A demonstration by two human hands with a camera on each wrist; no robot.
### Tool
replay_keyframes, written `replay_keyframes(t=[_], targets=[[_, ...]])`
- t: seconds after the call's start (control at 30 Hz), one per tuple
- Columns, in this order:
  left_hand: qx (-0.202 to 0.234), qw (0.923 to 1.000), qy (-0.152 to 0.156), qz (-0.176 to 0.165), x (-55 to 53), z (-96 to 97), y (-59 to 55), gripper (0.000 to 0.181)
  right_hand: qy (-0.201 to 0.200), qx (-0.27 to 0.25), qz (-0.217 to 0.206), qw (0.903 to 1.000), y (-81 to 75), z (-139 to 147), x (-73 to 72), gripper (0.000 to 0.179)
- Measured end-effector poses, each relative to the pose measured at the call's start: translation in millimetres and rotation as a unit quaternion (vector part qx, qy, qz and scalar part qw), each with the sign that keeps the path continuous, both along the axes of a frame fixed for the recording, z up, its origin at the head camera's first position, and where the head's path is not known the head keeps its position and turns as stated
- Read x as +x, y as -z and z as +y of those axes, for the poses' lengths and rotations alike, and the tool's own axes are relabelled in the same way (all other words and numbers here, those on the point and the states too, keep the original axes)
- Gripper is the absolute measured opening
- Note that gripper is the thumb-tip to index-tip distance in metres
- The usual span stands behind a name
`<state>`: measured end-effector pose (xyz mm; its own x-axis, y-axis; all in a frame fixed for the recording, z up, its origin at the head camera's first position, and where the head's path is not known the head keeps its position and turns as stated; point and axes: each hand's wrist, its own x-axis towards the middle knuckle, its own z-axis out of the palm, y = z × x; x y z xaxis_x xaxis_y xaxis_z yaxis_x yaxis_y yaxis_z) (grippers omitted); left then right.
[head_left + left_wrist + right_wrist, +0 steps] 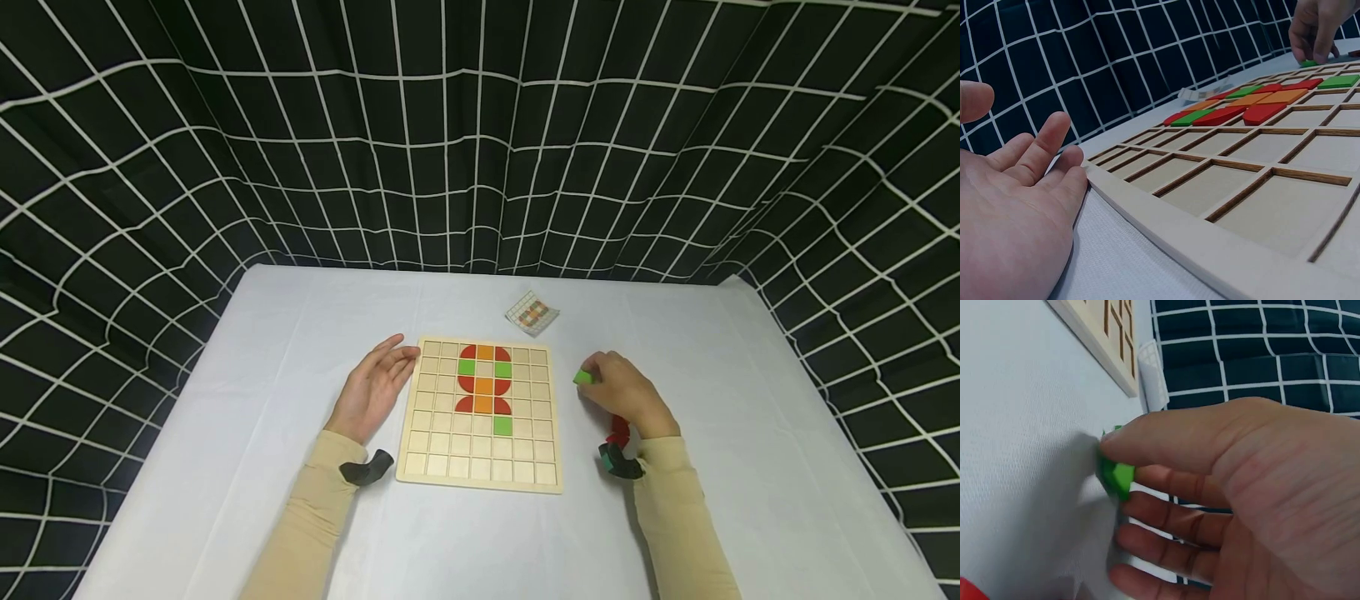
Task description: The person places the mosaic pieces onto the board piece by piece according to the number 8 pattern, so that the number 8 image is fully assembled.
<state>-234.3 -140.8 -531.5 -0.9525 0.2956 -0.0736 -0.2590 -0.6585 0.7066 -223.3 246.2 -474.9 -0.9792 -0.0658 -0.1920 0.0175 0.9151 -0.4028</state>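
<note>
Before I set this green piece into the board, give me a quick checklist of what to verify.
1. Green piece held: ok, the right hand pinches it at its fingertips, beside the board's right edge.
2. Board steadied: ok, the left hand lies flat with fingertips against its left edge.
3. Free cells: ok, most squares are bare; the red, orange and green pieces fill only the middle columns.
4. Pattern card readable: cannot tell, too small from the head view.
5. Piece clear of the tablecloth: cannot tell; the wrist view shows it at or just above the cloth.
</note>
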Motion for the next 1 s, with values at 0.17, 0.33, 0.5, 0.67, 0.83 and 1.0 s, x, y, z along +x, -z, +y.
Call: replay_keyframes(t=[0.17,0.33,0.5,0.67,0.83,1.0], targets=[[0.002,1.0000,0.001,0.000,-0.4,0.3,0.4,0.054,-0.012,-0.033,0.034,0.9988,-2.7,-7.1,1.4,0.037],[0.003,1.0000,-0.001,-0.001,-0.7,0.6,-0.2,0.053,-0.037,-0.087,0.067,0.9933,-8.4,-26.4,4.0,0.035],[0.003,1.0000,0.000,-0.002,-0.8,0.3,0.0,0.053,-0.072,-0.106,0.097,0.9870,-10.2,-49.6,8.9,0.032],[0.001,1.0000,0.001,-0.002,-0.4,0.5,0.4,0.053,-0.099,-0.121,0.105,0.9821,-9.8,-70.2,15.1,0.032],[-0.001,1.0000,-0.003,-0.001,-0.6,0.9,-1.0,0.054,-0.118,-0.136,0.103,0.9784,-6.1,-88.9,18.0,0.031],[0.000,1.0000,-0.004,-0.004,-0.7,1.1,-1.1,0.054,-0.150,-0.117,0.120,0.9744,-0.3,-105.4,24.5,0.013]])
